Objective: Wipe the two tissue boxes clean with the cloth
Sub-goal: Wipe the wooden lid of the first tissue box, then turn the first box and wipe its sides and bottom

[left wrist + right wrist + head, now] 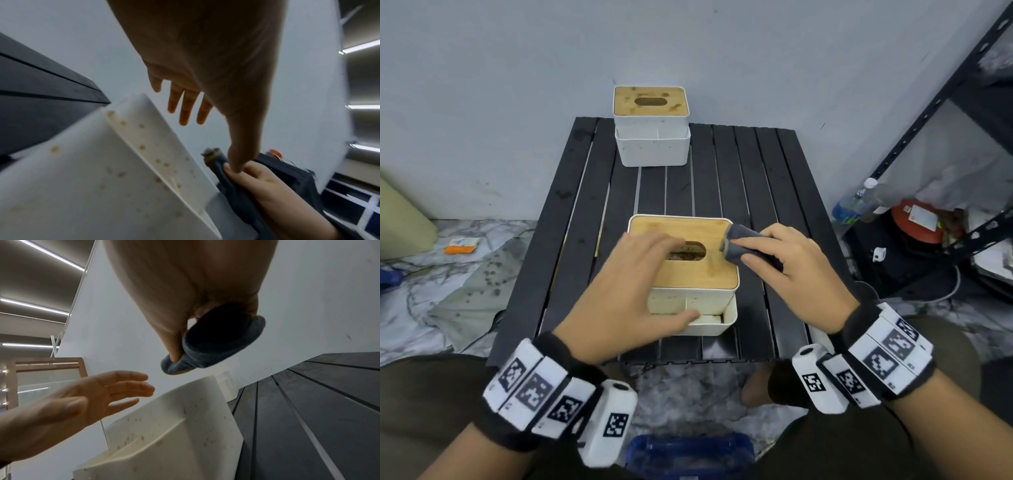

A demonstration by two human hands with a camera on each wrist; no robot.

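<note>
The near tissue box [688, 270], white with a bamboo lid and an oval slot, stands at the table's front centre. Brown specks dot its white side [102, 162] and front tray [174, 426]. My left hand [640, 274] is spread over the lid's left half with straight fingers [185, 105], and the thumb reaches toward the front tray. My right hand [774, 257] grips a folded grey cloth [743, 245] at the lid's right edge. The right wrist view shows the cloth [216, 345] just above the box. A second, stained tissue box [652, 126] stands at the table's far edge.
The black slatted table [756, 171] stands against a pale wall. A black metal shelf [928, 120] with a bottle [859, 202] and a red container [917, 222] is to the right. A speckled rag [472, 291] lies on the floor to the left, and a blue object [688, 452] sits by my knees.
</note>
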